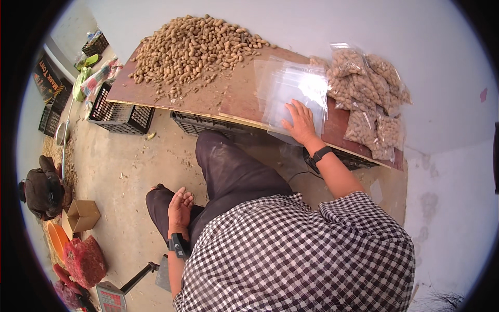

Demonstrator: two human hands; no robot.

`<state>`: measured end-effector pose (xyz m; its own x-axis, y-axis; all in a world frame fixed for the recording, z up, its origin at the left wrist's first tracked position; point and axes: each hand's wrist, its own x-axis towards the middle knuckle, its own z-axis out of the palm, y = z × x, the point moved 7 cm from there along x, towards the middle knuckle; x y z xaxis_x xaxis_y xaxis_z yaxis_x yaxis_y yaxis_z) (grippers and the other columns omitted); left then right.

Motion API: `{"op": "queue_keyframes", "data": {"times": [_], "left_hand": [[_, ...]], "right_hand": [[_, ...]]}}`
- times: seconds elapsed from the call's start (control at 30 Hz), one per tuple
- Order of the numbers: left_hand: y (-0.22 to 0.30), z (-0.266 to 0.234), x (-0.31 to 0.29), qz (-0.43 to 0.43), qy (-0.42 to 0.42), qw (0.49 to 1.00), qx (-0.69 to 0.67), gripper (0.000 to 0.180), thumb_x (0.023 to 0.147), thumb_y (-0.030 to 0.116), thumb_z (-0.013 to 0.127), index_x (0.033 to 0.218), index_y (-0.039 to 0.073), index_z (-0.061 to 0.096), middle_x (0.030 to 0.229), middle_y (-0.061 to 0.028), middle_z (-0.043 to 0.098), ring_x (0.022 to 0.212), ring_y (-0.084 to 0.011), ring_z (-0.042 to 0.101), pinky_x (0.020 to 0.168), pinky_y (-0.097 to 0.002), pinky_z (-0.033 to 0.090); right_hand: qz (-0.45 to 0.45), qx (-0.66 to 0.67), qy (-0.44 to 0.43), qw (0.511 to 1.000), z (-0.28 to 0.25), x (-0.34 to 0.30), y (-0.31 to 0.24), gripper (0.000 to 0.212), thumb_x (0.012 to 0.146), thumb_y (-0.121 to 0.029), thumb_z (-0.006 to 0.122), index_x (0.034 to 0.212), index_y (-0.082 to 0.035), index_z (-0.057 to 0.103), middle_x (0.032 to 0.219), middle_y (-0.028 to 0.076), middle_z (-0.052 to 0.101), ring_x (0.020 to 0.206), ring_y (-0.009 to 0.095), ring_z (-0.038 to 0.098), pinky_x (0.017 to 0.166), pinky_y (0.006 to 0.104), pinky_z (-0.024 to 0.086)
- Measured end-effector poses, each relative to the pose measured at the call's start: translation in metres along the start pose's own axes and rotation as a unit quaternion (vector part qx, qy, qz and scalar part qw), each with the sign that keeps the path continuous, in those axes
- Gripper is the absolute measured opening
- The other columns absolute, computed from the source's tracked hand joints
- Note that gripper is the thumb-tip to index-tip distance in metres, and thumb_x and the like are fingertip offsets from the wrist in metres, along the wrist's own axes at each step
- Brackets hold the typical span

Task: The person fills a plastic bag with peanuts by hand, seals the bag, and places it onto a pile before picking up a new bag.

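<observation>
My right hand (300, 124) lies with fingers spread on a stack of clear plastic bags (283, 86) near the front edge of the wooden board (241, 96). Its fingertips touch the top bag and grip nothing. My left hand (180, 209) rests by my thigh, palm turned up and fingers loosely bent, with nothing visible in it. A large heap of unshelled peanuts (192, 47) covers the far left of the board. Filled clear bags of peanuts (364, 86) are piled to the right of the flat bags.
Black plastic crates (122, 117) stand beside and under the board. Leftward on the floor are an open cardboard box (83, 216), a red mesh sack (86, 260), an orange basin (57, 239) and a scale (110, 297). Another person (44, 190) is at the far left. A white wall (447, 104) closes the right.
</observation>
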<state>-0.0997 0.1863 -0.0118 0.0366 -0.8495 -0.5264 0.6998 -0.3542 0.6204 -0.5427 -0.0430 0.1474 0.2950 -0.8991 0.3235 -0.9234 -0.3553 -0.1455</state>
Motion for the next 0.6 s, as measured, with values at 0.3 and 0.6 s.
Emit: {"op": "queue_keyframes", "data": {"times": [0.3,0.6], "left_hand": [[0.008,-0.012,-0.008,0.026,0.026,0.998,-0.048,0.032,0.095,0.019,0.057,0.122,0.003,0.055,0.096,-0.0094,0.067,0.085,-0.0202,0.065,0.074,-0.0316,0.051],[0.003,-0.004,-0.014,0.012,0.02,0.999,-0.034,0.031,0.095,0.019,0.056,0.122,0.003,0.054,0.095,-0.0104,0.067,0.084,-0.0209,0.065,0.073,-0.0312,0.051]], "right_hand": [[0.005,-0.021,0.015,1.0,0.003,0.002,-0.013,0.057,0.086,-0.034,0.06,0.135,-0.007,0.047,0.145,0.019,0.038,0.134,0.034,0.033,0.11,0.0478,0.024],[0.01,-0.024,0.032,0.999,-0.002,-0.005,-0.013,0.051,0.085,-0.03,0.061,0.13,-0.009,0.05,0.141,0.016,0.042,0.132,0.034,0.036,0.109,0.0478,0.026]]}}
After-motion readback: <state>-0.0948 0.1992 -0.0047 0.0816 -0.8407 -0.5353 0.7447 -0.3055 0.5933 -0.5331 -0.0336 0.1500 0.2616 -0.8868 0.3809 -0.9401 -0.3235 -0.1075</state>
